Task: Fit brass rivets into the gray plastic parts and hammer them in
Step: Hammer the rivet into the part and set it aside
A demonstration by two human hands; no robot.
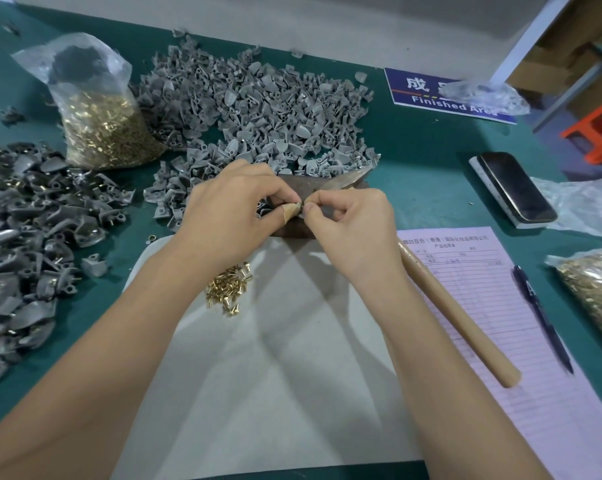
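At nine o'clock, along the left edge of the green table [431, 161], lies a heap of darker gray parts [33, 237], several showing brass rivets already in them. At about eleven o'clock stands a clear bag of brass rivets [98, 126], its top open and crumpled. Just right of it, from eleven to twelve o'clock, spreads the big pile of gray plastic parts [258, 109], running down to my hands.

My left hand [230, 209] sits at centre, fingers curled in, thumb and forefinger pinching one gray part [265, 206] that is mostly hidden under my fingers; a tan plaster wraps the thumb tip. Below that wrist, at about seven o'clock from my hands, a small scatter of loose rivets [228, 289] lies on the white sheet [275, 375].

My right hand [348, 223] meets the left fingertip to fingertip, its thumb and forefinger nipping a small brass rivet [305, 204] tight against the part. Both hands hover over a dark brown block [303, 188].

At four o'clock the hammer's wooden handle [455, 313] lies across a pink form [500, 323], with a pen [541, 317] beside it. At two o'clock rests a phone [515, 187], and a blue sign [441, 95] at one o'clock. A second bag of rivets [597, 289] sits at the right edge.
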